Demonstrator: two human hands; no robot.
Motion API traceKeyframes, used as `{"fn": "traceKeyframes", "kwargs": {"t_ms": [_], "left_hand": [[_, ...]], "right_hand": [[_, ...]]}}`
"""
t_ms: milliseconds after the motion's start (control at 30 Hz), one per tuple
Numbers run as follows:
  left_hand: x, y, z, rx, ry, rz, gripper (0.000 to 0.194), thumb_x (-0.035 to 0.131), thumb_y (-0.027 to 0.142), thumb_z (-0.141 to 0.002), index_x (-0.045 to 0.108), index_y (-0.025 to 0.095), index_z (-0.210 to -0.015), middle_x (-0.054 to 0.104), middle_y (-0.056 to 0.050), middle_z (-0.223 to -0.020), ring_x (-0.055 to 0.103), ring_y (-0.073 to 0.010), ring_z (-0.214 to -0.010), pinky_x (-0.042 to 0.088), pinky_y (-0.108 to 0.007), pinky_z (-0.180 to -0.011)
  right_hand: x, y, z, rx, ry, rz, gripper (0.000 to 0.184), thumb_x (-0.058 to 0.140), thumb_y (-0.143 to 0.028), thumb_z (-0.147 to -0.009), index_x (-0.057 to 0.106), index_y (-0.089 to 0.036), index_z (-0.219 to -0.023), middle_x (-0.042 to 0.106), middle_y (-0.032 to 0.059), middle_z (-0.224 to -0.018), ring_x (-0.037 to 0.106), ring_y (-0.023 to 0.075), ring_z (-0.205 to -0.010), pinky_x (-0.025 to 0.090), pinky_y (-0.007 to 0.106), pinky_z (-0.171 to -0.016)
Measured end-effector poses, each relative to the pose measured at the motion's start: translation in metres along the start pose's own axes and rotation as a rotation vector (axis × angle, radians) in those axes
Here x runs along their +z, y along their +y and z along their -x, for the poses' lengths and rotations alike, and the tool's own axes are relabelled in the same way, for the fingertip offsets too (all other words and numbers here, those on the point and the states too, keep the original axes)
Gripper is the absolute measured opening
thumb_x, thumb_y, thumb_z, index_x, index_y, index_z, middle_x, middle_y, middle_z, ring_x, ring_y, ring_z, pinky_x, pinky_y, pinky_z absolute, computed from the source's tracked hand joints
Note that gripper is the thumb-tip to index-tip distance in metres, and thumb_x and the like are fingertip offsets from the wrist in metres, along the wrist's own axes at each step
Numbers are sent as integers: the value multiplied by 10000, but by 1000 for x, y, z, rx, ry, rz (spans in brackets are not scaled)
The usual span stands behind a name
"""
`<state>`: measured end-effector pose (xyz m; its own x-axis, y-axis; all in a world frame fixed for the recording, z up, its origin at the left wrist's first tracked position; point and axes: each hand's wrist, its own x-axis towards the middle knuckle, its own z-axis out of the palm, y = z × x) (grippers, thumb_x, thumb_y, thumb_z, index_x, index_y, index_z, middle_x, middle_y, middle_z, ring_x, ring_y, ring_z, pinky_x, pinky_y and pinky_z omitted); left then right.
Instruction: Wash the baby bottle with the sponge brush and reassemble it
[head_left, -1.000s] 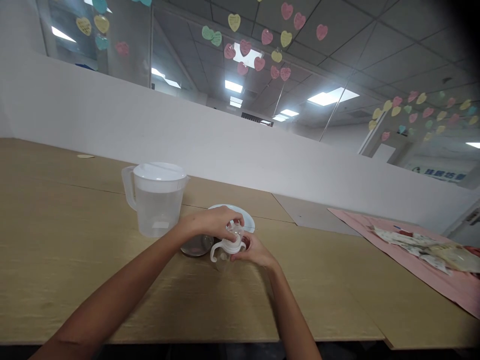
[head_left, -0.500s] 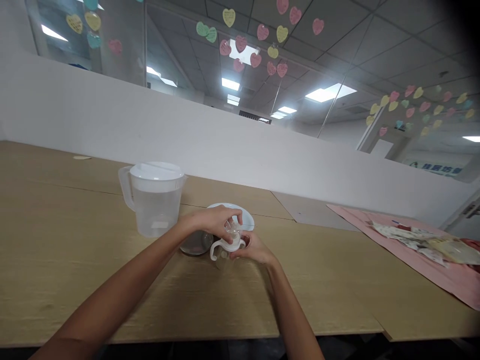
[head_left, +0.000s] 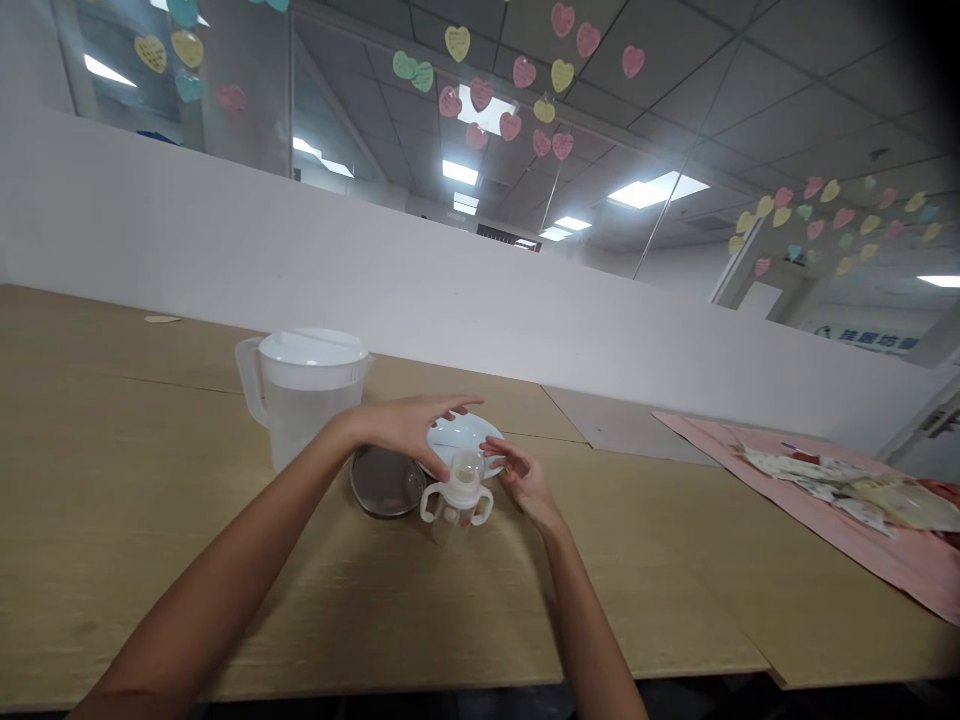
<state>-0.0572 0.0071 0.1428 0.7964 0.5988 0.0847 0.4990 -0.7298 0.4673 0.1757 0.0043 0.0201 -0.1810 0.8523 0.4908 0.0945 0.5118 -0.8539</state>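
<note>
A clear baby bottle (head_left: 456, 508) with two white side handles and a clear dome cap stands upright on the wooden table. To its left, my left hand (head_left: 409, 430) is open, fingers spread, the thumb close to the bottle's collar; whether it touches I cannot tell. My right hand (head_left: 525, 480) is open too, just right of the cap, with its fingers apart. Behind the bottle lies a pale blue plate (head_left: 469, 430), partly covered by my hands. A round dark metal dish (head_left: 386, 485) sits left of the bottle, below my left wrist.
A lidded translucent pitcher (head_left: 307, 385) holding clear liquid stands at the left, partly behind my left forearm. A pink cloth (head_left: 810, 520) with packets on it covers the right side. A white partition (head_left: 450, 290) topped with glass runs along the table's back.
Both hands have let go of the baby bottle and spread apart. My left hand moved left and opened; my right hand shifted right. The bottle, with both handles showing, is now free.
</note>
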Motion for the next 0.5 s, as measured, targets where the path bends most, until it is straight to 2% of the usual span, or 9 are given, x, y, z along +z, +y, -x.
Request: {"fn": "traceKeyframes", "kwargs": {"t_ms": [67,133,233,333,500], "left_hand": [[-3,-1,2,-41,3,-36,887,656,447,-589,188,286,-1324,398,-69,-1300,412,-228,-1145,345,-292,-901],[-2,0,1,-75,-27,-75,841,651,453,-591,247,274,-1307,435,-66,-1270,426,-227,-1130,347,-290,-898],[7,3,-7,-80,-75,-96,826,662,449,-570,294,271,-1288,472,-56,-1233,457,-219,-1091,367,-273,-867],[18,5,-14,-71,-95,-91,797,658,463,-563,341,265,-1267,509,-47,-1189,504,-207,-1012,394,-253,-797],[23,5,-19,-6,-110,-114,538,641,358,-589,521,255,-1103,601,-2,-978,552,-171,-837,387,-213,-623]], "right_hand": [[1,6,3,-59,223,72,545,415,-636,-734,594,-170,-954,605,81,-852,539,191,-808,414,325,-755],[8,13,8,-95,365,178,503,362,-600,-776,589,-166,-891,576,58,-736,528,176,-716,416,313,-698],[24,23,15,-157,316,321,448,464,-559,-733,562,-176,-944,557,43,-759,516,170,-694,413,297,-672],[38,31,20,-186,253,403,537,525,-552,-681,507,-173,-1061,568,61,-866,523,191,-746,417,306,-698],[50,32,25,-222,196,501,662,628,-489,-620,410,-183,-1166,556,92,-1039,523,241,-920,404,335,-814]]}}
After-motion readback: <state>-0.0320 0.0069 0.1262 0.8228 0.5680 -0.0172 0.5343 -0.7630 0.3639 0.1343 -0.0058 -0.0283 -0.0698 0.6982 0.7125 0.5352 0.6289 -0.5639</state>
